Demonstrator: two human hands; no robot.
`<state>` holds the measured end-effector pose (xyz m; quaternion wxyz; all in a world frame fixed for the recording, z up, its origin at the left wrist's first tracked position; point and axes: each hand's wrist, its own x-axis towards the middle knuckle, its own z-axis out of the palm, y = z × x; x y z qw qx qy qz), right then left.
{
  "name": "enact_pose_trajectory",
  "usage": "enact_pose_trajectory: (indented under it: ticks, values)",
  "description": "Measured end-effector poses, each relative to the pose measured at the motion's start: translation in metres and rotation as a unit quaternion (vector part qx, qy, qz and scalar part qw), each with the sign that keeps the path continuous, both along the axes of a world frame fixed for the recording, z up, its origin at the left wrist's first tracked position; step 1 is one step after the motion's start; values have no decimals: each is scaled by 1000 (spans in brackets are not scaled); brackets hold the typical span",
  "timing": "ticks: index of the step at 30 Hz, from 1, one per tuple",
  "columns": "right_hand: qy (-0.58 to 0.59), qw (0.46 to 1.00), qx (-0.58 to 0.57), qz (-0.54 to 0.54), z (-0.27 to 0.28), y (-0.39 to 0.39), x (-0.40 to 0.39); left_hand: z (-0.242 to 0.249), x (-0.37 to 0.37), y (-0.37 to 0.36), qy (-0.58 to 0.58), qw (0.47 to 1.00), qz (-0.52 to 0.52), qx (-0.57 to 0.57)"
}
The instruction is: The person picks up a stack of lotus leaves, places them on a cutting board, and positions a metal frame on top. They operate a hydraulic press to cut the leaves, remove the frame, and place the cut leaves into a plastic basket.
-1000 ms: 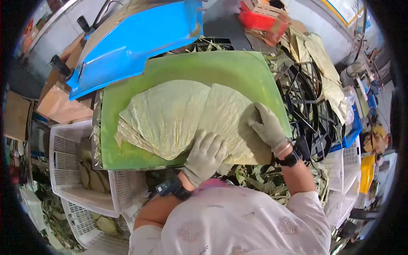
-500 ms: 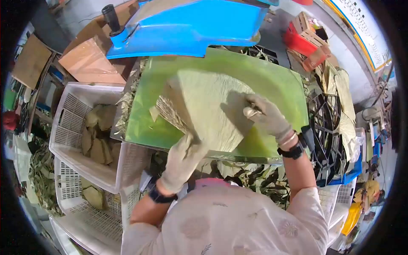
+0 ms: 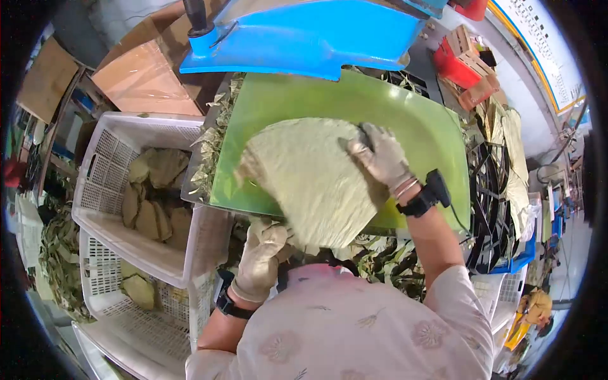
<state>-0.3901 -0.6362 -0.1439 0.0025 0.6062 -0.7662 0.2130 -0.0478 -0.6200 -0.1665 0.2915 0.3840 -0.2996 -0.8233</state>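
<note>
A wide, fan-shaped stack of pale dried leaves (image 3: 316, 180) lies on the green board (image 3: 427, 171), its narrow end hanging over the front edge. My gloved right hand (image 3: 383, 158) rests on its upper right side, fingers spread and pressed fairly flat. Just off the board's front edge, my gloved left hand (image 3: 259, 256) has curled fingers beside the stack's lower left edge. What it grips, if anything, is hard to make out. The stack's left rim is smeared by motion.
A blue machine arm (image 3: 304, 41) with a black handle spans the board's back. White plastic crates (image 3: 92, 183) on the left hold cut leaf pieces (image 3: 152, 218). Black metal frames (image 3: 487, 190) stand on the right. Leaf scraps (image 3: 386, 259) lie below the front edge.
The leaf stack has come nearer my body and its folded left edge is blurred. My left hand has drawn back past the board's edge. My right hand went from curled to flat on the stack.
</note>
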Motion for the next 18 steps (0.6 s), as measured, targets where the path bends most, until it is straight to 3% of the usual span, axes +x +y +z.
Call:
enact_pose_trajectory:
  ticks: [2, 4, 6, 7, 8, 9, 10, 11, 12, 13, 14, 15, 16, 17, 18]
  values:
    - [-36, 999, 19, 27, 6, 8, 31, -42, 5, -6, 32, 992, -32, -122]
    - [-99, 994, -19, 44, 3, 23, 44, -45, 3, -5, 121, 985, -28, -119]
    - [-57, 989, -139, 15, 13, 41, 47, -36, 4, -5, 54, 991, -9, -125]
    - [-123, 985, -118, -19, 23, 60, 49, -30, 4, -8, 32, 991, -3, -127]
    - [-188, 976, -95, -50, 32, 85, 52, -29, 9, -13, -62, 944, -69, -318]
    - [-296, 954, 1, -42, 39, 111, 54, -25, 7, -12, -109, 901, -100, -408]
    - [-396, 913, 97, -32, 40, 135, 56, -21, 4, -11, -154, 848, -120, -494]
    - [-490, 857, 159, 24, 17, 156, 58, -12, -3, -4, -38, 937, -61, -342]
    - [-577, 784, 216, 79, -6, 169, 58, -10, -6, -1, 18, 964, -38, -263]
    - [-581, 782, 210, 83, -3, 166, 68, -7, -9, 1, 74, 980, -7, -183]
    - [-664, 725, 156, 94, 2, 160, 87, -10, -10, 0, -42, 919, -28, -391]
    - [-738, 659, 101, 105, 4, 158, 96, -11, -12, 0, -152, 802, -47, -576]
    - [-740, 658, 93, 108, -11, 158, 91, -2, -23, 5, -153, 797, -50, -583]
    - [-849, 525, 40, 42, -37, 156, 81, 12, -40, 15, -98, 868, 10, -487]
    - [-828, 557, -40, 53, -23, 151, 87, 17, -47, 16, -33, 925, 19, -379]
